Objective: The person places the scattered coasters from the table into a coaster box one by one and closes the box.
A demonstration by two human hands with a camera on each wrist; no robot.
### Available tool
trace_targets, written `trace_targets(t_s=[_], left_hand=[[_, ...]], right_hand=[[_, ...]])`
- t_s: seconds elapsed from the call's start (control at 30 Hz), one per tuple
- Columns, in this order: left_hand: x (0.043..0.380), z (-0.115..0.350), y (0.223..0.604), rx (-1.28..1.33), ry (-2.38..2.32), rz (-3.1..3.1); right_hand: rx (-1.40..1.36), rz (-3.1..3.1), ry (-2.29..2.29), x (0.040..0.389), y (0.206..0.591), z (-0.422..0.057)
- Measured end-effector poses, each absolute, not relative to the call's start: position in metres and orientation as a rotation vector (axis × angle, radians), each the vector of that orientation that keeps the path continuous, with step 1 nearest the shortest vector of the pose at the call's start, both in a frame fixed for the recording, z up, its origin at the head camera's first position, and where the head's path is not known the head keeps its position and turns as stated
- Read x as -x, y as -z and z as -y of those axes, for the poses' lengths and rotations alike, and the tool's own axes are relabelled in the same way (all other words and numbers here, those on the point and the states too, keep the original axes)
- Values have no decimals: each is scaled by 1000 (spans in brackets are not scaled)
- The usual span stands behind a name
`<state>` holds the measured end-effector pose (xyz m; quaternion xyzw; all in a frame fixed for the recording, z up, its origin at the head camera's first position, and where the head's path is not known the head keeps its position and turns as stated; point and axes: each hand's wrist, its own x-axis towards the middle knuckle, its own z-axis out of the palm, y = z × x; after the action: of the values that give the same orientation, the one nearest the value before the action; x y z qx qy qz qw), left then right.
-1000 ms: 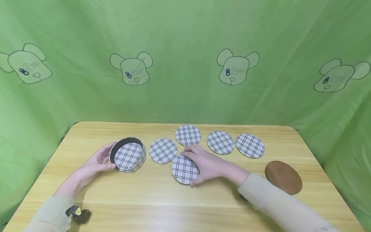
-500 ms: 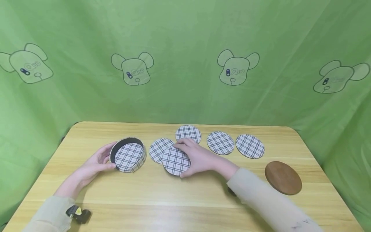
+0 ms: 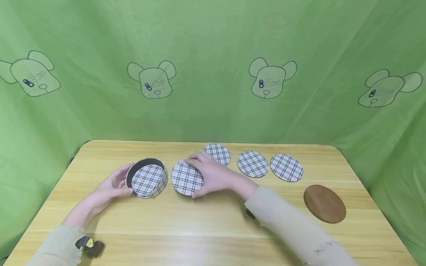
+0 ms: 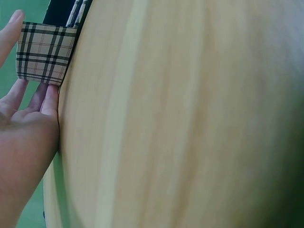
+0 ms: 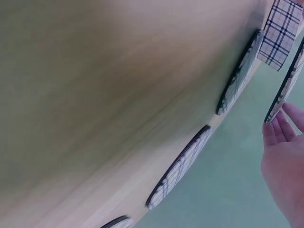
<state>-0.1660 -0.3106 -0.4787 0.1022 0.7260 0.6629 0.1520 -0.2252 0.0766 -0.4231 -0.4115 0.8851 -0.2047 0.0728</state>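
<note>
On the left of the table, my left hand (image 3: 108,188) grips the round plaid coaster holder (image 3: 161,186) by its side. In the left wrist view, the thumb is at one edge of the holder's wall (image 4: 45,54) and the fingertips at the opposite edge. A round plaid coaster (image 3: 186,179) is pinched at its edge between the thumb and fingers of my right hand (image 3: 214,175), just right of the holder. In the right wrist view this coaster (image 5: 286,88) is tilted and raised off the table. From the head view it hides another coaster lying beneath.
Three more plaid coasters lie flat: one at the back (image 3: 217,153), partly behind the right hand, then one (image 3: 253,164) and another (image 3: 287,168) to the right. A brown disc (image 3: 324,204) lies at the right. Green curtain (image 3: 213,111) hangs behind the table.
My right hand has moved left with the coaster, from the table's middle to over the leftmost loose coaster, which it now covers. The left hand and the holder have stayed in place.
</note>
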Motion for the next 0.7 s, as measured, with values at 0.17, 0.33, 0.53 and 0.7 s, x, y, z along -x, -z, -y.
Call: trace_targets(t_s=[0.17,0.33,0.53,0.7], left_hand=[[165,311,478,-291,-1904,-2089],[165,312,479,-279,-1894,-2093],[165,312,480,-295,-1911,-2080],[166,312,481,-298,-1909,-2079]], right_hand=[[1232,-2653,628,229,422,-61],[1231,-2646,638,231,418,-47],[1223,-2644,656,234,417,-32],[1244,-2643,682,238,417,-20]])
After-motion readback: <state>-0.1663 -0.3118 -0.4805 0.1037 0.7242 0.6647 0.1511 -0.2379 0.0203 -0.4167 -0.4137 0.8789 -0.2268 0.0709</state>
